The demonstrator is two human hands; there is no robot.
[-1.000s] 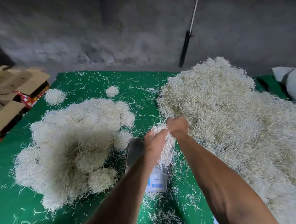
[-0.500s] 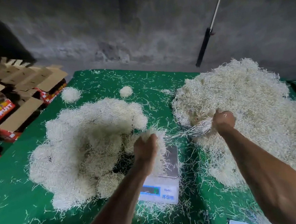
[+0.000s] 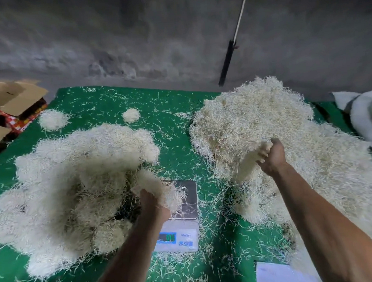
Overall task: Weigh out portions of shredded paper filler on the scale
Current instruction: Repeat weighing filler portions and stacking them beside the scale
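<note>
A small digital scale (image 3: 186, 220) with a steel pan sits on the green cloth (image 3: 176, 141) between two heaps of pale shredded paper. My left hand (image 3: 151, 204) grips a clump of shredded paper (image 3: 156, 187) over the left edge of the scale pan. My right hand (image 3: 270, 159) is closed on a tuft of strands at the near-left slope of the big loose heap (image 3: 279, 138) on the right. The left heap (image 3: 74, 188) is made of several rounded portions. The scale's display is lit, its digits unreadable.
Two small separate clumps (image 3: 52, 119) (image 3: 131, 115) lie at the back left. Cardboard boxes (image 3: 4, 109) are stacked at the left edge. A white sheet of paper (image 3: 278, 275) lies bottom right, a white bag (image 3: 368, 115) at far right. A concrete wall (image 3: 129, 34) closes the back.
My two hands, together over the scale a second ago, have pulled apart. The right hand went right into the big heap; the left keeps its clump by the scale.
</note>
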